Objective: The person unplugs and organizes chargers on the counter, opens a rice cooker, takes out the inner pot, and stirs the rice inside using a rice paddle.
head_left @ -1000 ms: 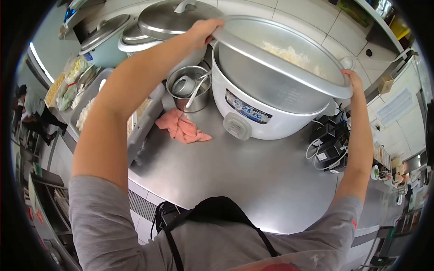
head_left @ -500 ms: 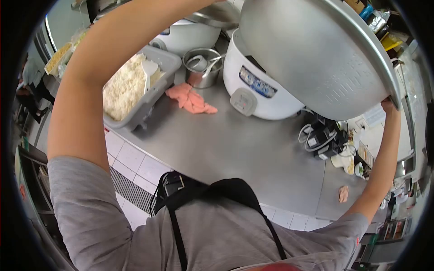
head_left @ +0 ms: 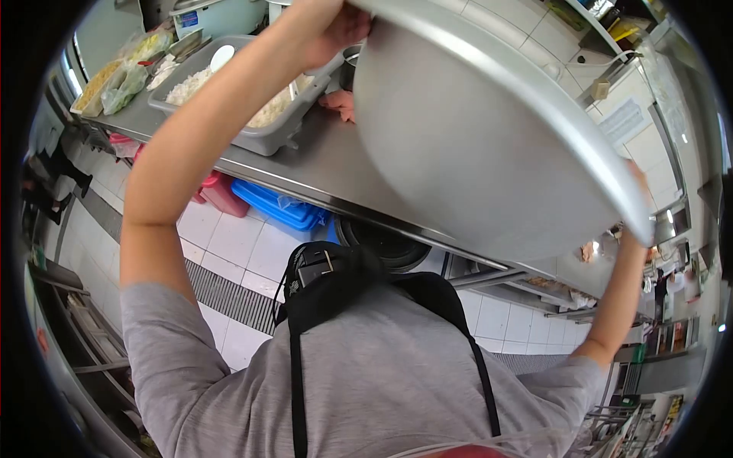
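Note:
A large silver rice cooker pot is held up by its rim, tilted, with its rounded outside facing me. My left hand is closed on the rim at the upper left, its fingers partly in view. At the far right edge my right hand grips the rim, mostly hidden behind it. Below the left forearm stands a grey tub of white rice. A pink cloth lies on the steel counter, partly covered by the pot. The pot's inside is out of sight.
A tray of yellow food and plastic bags sit at the counter's left end. Underneath are a blue lidded box, a pink container and a black round tub. Two people's legs show at far left.
Both hands have brought the pot lower and nearer over the counter, away from the white cooker. My view has shifted, showing the counter's front edge and the containers beneath.

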`<control>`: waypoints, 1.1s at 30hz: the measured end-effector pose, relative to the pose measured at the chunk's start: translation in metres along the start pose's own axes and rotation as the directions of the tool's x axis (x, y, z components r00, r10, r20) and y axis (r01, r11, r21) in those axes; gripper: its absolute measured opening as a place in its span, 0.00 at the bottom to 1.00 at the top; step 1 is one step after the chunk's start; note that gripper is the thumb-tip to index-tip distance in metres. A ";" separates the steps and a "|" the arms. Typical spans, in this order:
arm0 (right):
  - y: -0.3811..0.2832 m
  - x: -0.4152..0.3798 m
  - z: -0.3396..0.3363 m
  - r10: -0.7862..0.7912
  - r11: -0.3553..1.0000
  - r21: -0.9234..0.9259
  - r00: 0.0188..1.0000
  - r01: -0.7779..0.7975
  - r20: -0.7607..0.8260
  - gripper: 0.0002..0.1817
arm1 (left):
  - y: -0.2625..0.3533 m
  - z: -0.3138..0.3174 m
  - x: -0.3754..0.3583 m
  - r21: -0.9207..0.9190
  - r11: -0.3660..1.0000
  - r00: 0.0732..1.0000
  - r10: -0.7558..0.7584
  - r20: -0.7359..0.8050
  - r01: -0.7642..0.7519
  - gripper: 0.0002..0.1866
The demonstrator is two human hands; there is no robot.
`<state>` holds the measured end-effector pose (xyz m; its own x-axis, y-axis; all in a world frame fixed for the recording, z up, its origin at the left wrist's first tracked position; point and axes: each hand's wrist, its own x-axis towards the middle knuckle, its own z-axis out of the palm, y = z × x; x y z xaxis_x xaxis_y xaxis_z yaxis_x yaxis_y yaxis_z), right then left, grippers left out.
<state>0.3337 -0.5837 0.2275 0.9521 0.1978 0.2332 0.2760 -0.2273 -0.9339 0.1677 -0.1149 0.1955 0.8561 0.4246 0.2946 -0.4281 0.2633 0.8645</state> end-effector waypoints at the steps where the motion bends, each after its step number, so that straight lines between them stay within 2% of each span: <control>1: -0.001 -0.017 0.024 0.194 0.981 0.022 0.980 -0.194 -0.035 0.14 | -0.001 -0.004 -0.017 0.049 0.998 0.999 -0.050 0.006 0.050 0.14; 2: 0.012 -0.026 0.036 0.320 0.942 0.105 0.947 -0.320 0.013 0.15 | -0.001 -0.007 -0.037 0.100 0.990 0.995 -0.098 0.012 0.096 0.13; 3: 0.066 -0.003 0.018 0.245 0.952 0.178 0.968 -0.249 0.044 0.15 | -0.006 -0.019 -0.048 0.136 0.975 0.983 -0.181 0.022 0.177 0.15; 4: 0.088 -0.008 0.024 0.334 0.907 0.224 0.933 -0.357 0.137 0.15 | -0.016 -0.037 -0.056 0.173 0.949 0.962 -0.271 0.028 0.263 0.17; 5: 0.107 -0.019 0.037 0.242 0.965 0.095 0.970 -0.244 0.028 0.16 | -0.028 -0.055 -0.061 0.218 0.914 0.937 -0.349 -0.002 0.341 0.18; 7: 0.134 -0.045 0.068 0.225 0.972 0.088 0.973 -0.220 -0.055 0.18 | -0.055 -0.086 -0.072 0.262 0.860 0.895 -0.445 -0.033 0.437 0.19; 9: 0.146 -0.075 0.113 0.119 0.984 0.157 0.968 -0.085 -0.223 0.17 | -0.081 -0.107 -0.079 0.239 0.818 0.848 -0.526 -0.056 0.523 0.20; 10: 0.156 -0.081 0.120 0.140 0.982 0.154 0.965 -0.107 -0.222 0.17 | -0.097 -0.119 -0.078 0.239 0.806 0.836 -0.545 -0.060 0.542 0.20; 12: 0.169 -0.092 0.135 0.098 0.972 0.221 0.993 -0.082 -0.063 0.18 | -0.122 -0.136 -0.072 0.242 0.819 0.851 -0.520 -0.071 0.520 0.21; 13: 0.175 -0.099 0.146 0.123 0.972 0.214 0.988 -0.101 -0.095 0.16 | -0.137 -0.145 -0.067 0.237 0.789 0.821 -0.566 -0.079 0.567 0.21; 16: 0.179 -0.099 0.156 0.175 0.977 0.146 0.972 -0.153 -0.155 0.16 | -0.138 -0.150 -0.052 0.207 0.800 0.826 -0.543 -0.151 0.563 0.21; 18: 0.171 -0.102 0.163 0.181 0.982 0.084 0.974 -0.170 -0.140 0.16 | -0.133 -0.151 -0.043 0.347 0.728 0.806 -0.548 -0.224 0.591 0.21; 19: 0.162 -0.103 0.165 0.164 0.986 0.025 0.978 -0.162 -0.131 0.17 | -0.131 -0.151 -0.035 0.352 0.716 0.797 -0.560 -0.226 0.603 0.21; 20: 0.145 -0.103 0.163 0.171 0.985 0.025 0.977 -0.170 -0.129 0.17 | -0.130 -0.151 -0.028 0.465 0.659 0.796 -0.571 -0.201 0.591 0.22; 21: 0.122 -0.098 0.162 0.241 0.872 -0.406 0.962 -0.271 -0.126 0.17 | -0.128 -0.154 -0.018 0.568 0.602 0.799 -0.572 -0.183 0.561 0.24; 22: 0.109 -0.090 0.165 0.290 0.585 -0.757 0.946 -0.293 -0.142 0.18 | -0.128 -0.155 -0.012 0.561 0.608 0.806 -0.556 -0.203 0.561 0.24; 23: 0.105 -0.075 0.166 0.266 0.602 -0.757 0.958 -0.254 -0.110 0.18 | -0.128 -0.155 -0.003 0.711 0.525 0.842 -0.510 -0.178 0.468 0.25; 24: 0.105 -0.057 0.163 -0.060 0.462 -0.887 0.998 0.000 -0.031 0.17 | -0.129 -0.157 0.004 0.833 0.412 0.869 -0.471 -0.152 0.369 0.27; 25: 0.102 -0.043 0.169 -0.357 0.234 -0.953 0.929 0.193 0.101 0.16 | -0.139 -0.163 0.007 0.876 0.400 0.919 -0.378 -0.110 0.269 0.30; 26: 0.087 -0.027 0.190 -0.371 0.240 -0.946 0.921 0.217 0.118 0.16 | -0.149 -0.168 0.009 0.912 0.374 0.955 -0.290 -0.056 0.167 0.33; 27: 0.065 -0.007 0.218 -0.354 0.485 -0.792 0.911 0.372 0.211 0.14 | -0.154 -0.166 0.010 0.924 0.370 0.981 -0.192 -0.026 0.097 0.35; 28: 0.046 0.011 0.251 -0.359 0.684 -0.557 0.882 0.472 0.306 0.13 | -0.155 -0.161 0.011 0.933 0.359 0.996 -0.093 0.009 0.025 0.36; 30: 0.020 0.032 0.331 -0.340 0.727 -0.399 0.797 0.560 0.499 0.12 | -0.149 -0.155 0.016 0.938 0.345 0.991 -0.135 0.005 0.042 0.39; 32: 0.002 0.051 0.427 -0.392 0.736 -0.185 0.633 0.651 0.668 0.11 | -0.147 -0.152 0.026 0.944 0.327 0.981 -0.195 0.014 0.051 0.38; 33: -0.007 0.055 0.480 -0.444 0.698 -0.114 0.553 0.707 0.705 0.10 | -0.157 -0.154 0.029 0.914 0.404 0.988 -0.148 0.034 0.029 0.38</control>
<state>0.3213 -0.1133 0.1164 0.3107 0.8827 0.3525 0.8806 -0.1277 -0.4563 0.2152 -0.0100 0.0057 0.9193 0.3514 0.1769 0.1166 -0.6729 0.7305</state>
